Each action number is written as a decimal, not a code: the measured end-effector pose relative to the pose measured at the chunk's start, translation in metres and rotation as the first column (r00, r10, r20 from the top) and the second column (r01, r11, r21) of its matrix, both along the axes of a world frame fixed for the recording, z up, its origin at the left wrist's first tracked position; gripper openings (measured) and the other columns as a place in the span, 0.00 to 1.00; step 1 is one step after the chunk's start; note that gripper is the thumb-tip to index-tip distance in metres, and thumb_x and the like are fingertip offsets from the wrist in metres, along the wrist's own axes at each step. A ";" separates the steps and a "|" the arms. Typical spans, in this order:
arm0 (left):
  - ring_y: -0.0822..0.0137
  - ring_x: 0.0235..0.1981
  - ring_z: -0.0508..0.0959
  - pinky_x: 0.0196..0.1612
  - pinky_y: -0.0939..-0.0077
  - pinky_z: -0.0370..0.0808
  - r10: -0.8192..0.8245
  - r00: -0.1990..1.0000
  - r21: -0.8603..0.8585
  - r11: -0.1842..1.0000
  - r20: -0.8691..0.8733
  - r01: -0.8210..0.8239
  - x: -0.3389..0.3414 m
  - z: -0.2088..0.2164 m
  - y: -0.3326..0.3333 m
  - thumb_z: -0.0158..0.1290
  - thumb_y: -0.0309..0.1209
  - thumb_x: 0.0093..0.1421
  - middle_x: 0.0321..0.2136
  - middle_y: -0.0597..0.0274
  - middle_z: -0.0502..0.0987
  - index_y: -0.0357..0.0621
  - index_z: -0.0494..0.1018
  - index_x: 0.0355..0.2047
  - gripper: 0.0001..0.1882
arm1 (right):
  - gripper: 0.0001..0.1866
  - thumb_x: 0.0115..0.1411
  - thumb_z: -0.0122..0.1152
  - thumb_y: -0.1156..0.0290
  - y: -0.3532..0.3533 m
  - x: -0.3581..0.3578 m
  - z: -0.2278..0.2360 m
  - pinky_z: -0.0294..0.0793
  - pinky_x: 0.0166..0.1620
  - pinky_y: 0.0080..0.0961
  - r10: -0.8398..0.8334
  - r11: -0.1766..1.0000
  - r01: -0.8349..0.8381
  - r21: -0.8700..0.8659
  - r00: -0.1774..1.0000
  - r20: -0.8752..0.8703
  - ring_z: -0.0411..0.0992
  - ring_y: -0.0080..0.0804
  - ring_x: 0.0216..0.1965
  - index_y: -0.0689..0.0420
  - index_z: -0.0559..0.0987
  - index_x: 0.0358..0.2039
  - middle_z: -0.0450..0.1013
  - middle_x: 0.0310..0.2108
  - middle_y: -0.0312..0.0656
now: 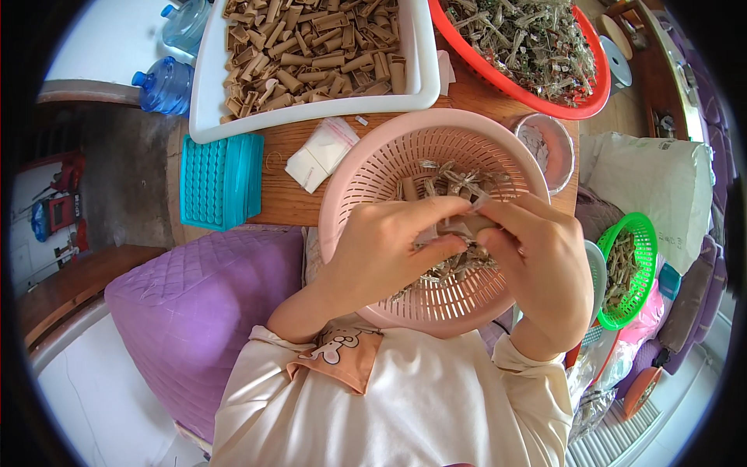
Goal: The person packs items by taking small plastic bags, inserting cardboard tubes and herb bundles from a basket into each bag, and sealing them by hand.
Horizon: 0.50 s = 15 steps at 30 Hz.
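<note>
Pinching a tan piece (472,223) narrowly together over the pink basket (436,117), left hand (383,237) and right hand (546,253) could, if either grip slips, drop it among the translucent pieces (461,182) beneath

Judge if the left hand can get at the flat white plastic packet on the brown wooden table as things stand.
Likely yes: the packet lies in the open, beside the round pink slotted plastic basket. The left hand would need to clear the basket's rim, and looks busy beside the right hand.
</note>
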<state>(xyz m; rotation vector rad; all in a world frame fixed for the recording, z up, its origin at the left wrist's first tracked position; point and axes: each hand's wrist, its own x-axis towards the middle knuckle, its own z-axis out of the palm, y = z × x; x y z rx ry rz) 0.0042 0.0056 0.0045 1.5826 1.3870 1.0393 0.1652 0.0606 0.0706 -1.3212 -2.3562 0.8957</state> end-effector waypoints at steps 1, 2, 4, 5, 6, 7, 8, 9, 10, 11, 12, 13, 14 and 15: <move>0.60 0.24 0.77 0.28 0.73 0.73 -0.009 1.000 0.089 0.996 -0.009 0.010 0.002 -0.002 0.001 0.59 0.32 0.45 0.28 0.56 0.76 0.42 0.72 0.38 0.18 | 0.07 0.45 0.59 0.78 0.002 -0.002 -0.001 0.69 0.29 0.29 0.040 0.999 -0.040 -0.011 0.999 0.020 0.69 0.42 0.24 0.61 0.75 0.28 0.70 0.23 0.46; 0.60 0.24 0.77 0.28 0.73 0.73 -0.010 1.000 0.090 0.996 -0.009 0.011 0.003 0.000 0.001 0.59 0.32 0.45 0.28 0.56 0.76 0.42 0.72 0.38 0.18 | 0.06 0.45 0.59 0.78 0.003 -0.003 -0.002 0.69 0.29 0.29 0.080 0.997 -0.079 -0.024 0.996 0.040 0.70 0.42 0.24 0.61 0.74 0.26 0.70 0.23 0.46; 0.65 0.22 0.76 0.26 0.76 0.72 0.064 0.997 -0.033 0.997 -0.030 -0.065 0.003 0.004 0.003 0.59 0.31 0.45 0.28 0.57 0.76 0.42 0.72 0.38 0.18 | 0.06 0.45 0.59 0.78 0.004 -0.009 -0.004 0.69 0.29 0.29 0.000 0.997 -0.006 -0.082 0.997 -0.072 0.70 0.41 0.25 0.61 0.73 0.25 0.70 0.24 0.45; 0.65 0.22 0.76 0.26 0.76 0.72 0.066 0.997 -0.034 0.997 -0.031 -0.067 0.003 0.006 0.004 0.59 0.31 0.45 0.28 0.57 0.76 0.42 0.72 0.38 0.18 | 0.06 0.44 0.60 0.78 0.005 -0.012 -0.005 0.69 0.29 0.28 -0.085 0.987 0.059 -0.149 0.980 -0.178 0.71 0.40 0.26 0.61 0.72 0.24 0.70 0.24 0.45; 0.69 0.21 0.75 0.25 0.79 0.71 0.101 0.994 -0.092 0.991 0.043 -0.097 0.004 0.008 0.005 0.59 0.30 0.45 0.28 0.59 0.77 0.42 0.72 0.38 0.18 | 0.06 0.44 0.60 0.78 0.005 -0.012 -0.009 0.69 0.29 0.28 -0.083 0.987 0.057 -0.150 0.980 -0.178 0.71 0.40 0.26 0.61 0.72 0.24 0.70 0.24 0.45; 0.73 0.21 0.75 0.25 0.81 0.70 0.138 0.984 -0.149 0.981 0.116 -0.120 0.004 0.009 0.006 0.59 0.28 0.45 0.28 0.61 0.77 0.42 0.72 0.38 0.17 | 0.07 0.44 0.61 0.77 0.004 -0.011 -0.015 0.69 0.28 0.28 -0.092 0.989 0.064 -0.130 0.970 -0.224 0.71 0.39 0.26 0.61 0.72 0.24 0.71 0.26 0.44; 0.73 0.21 0.75 0.25 0.81 0.70 0.137 0.984 -0.149 0.982 0.116 -0.119 0.004 0.008 0.007 0.59 0.28 0.45 0.28 0.61 0.77 0.42 0.72 0.38 0.17 | 0.07 0.43 0.62 0.77 0.003 -0.011 -0.021 0.69 0.28 0.28 -0.100 0.991 0.072 -0.111 0.958 -0.270 0.71 0.38 0.26 0.60 0.73 0.24 0.71 0.27 0.44; 0.78 0.21 0.72 0.24 0.84 0.69 0.175 0.959 -0.218 0.968 0.223 -0.126 0.004 0.005 0.007 0.59 0.27 0.46 0.28 0.63 0.77 0.41 0.71 0.38 0.17 | 0.07 0.43 0.62 0.77 0.004 -0.009 -0.026 0.69 0.28 0.28 -0.100 0.991 0.072 -0.111 0.958 -0.270 0.71 0.38 0.26 0.60 0.73 0.24 0.71 0.27 0.44; 0.83 0.21 0.70 0.23 0.87 0.67 0.221 0.920 -0.287 0.950 0.323 -0.127 0.003 0.003 0.007 0.59 0.25 0.46 0.28 0.66 0.77 0.40 0.71 0.38 0.18 | 0.08 0.42 0.63 0.75 0.004 -0.008 -0.031 0.69 0.29 0.28 -0.016 1.000 0.011 -0.017 0.950 -0.311 0.71 0.38 0.28 0.60 0.74 0.24 0.71 0.31 0.43; 0.83 0.21 0.70 0.23 0.87 0.67 0.223 0.920 -0.287 0.949 0.322 -0.130 0.002 0.000 0.007 0.59 0.25 0.46 0.28 0.66 0.77 0.40 0.71 0.38 0.18 | 0.09 0.42 0.64 0.74 0.005 -0.007 -0.033 0.69 0.31 0.28 0.071 0.996 -0.047 0.080 0.937 -0.343 0.71 0.38 0.30 0.59 0.75 0.25 0.71 0.34 0.42; 0.85 0.21 0.68 0.22 0.89 0.65 0.235 0.878 -0.295 0.949 0.417 -0.114 0.003 -0.003 0.007 0.58 0.24 0.46 0.28 0.66 0.77 0.39 0.70 0.38 0.17 | 0.09 0.42 0.64 0.74 0.006 -0.006 -0.031 0.69 0.31 0.28 0.073 0.996 -0.049 0.079 0.936 -0.345 0.71 0.38 0.30 0.59 0.75 0.25 0.71 0.34 0.42; 0.87 0.20 0.66 0.21 0.91 0.64 0.246 0.825 -0.302 0.948 0.508 -0.097 0.003 -0.005 0.007 0.58 0.22 0.46 0.29 0.66 0.77 0.38 0.70 0.39 0.17 | 0.10 0.41 0.65 0.72 0.007 -0.005 -0.027 0.69 0.37 0.27 0.125 0.987 -0.099 0.124 0.965 -0.230 0.69 0.37 0.37 0.60 0.76 0.24 0.70 0.38 0.45; 0.87 0.20 0.66 0.21 0.91 0.64 0.249 0.825 -0.303 0.948 0.507 -0.099 0.004 -0.006 0.006 0.58 0.22 0.46 0.29 0.66 0.77 0.38 0.70 0.39 0.17 | 0.12 0.39 0.67 0.70 0.008 -0.003 -0.025 0.68 0.43 0.26 0.172 0.975 -0.153 0.162 0.979 -0.111 0.67 0.36 0.44 0.61 0.77 0.24 0.68 0.41 0.47; 0.88 0.21 0.66 0.22 0.93 0.63 0.247 0.812 -0.298 0.950 0.530 -0.095 0.005 -0.006 0.006 0.58 0.23 0.46 0.29 0.66 0.77 0.37 0.69 0.39 0.18 | 0.12 0.39 0.67 0.70 0.010 -0.001 -0.026 0.68 0.43 0.26 0.174 0.975 -0.155 0.161 0.978 -0.112 0.67 0.36 0.44 0.61 0.77 0.24 0.68 0.41 0.47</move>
